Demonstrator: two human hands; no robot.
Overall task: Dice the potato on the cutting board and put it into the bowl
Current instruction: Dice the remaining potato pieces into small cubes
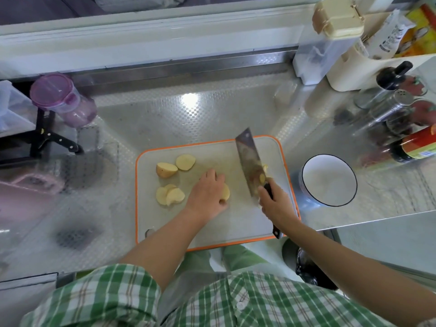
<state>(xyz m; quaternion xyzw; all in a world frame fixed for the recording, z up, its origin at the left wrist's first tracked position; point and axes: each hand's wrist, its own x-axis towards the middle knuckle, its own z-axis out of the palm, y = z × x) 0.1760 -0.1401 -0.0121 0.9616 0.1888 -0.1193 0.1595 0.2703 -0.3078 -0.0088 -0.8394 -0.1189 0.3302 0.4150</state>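
Note:
An orange-rimmed cutting board (236,232) lies on the steel counter. On its left part lie a potato end (165,169), a round slice (185,162) and a small stack of slices (169,195). My left hand (207,192) presses down on another potato piece (225,192), mostly hidden under the fingers. My right hand (273,200) grips the black handle of a cleaver (250,161), blade raised to the right of that piece, with bits of potato stuck to it. A white bowl (329,180) with a dark rim stands right of the board; it looks empty.
A purple-lidded container (63,100) and a black knife rack (47,135) stand at the left. Bottles, a shaker and jars (396,109) crowd the right rear. A clear box with a beige lid (330,36) sits at the back. The counter edge runs just below the board.

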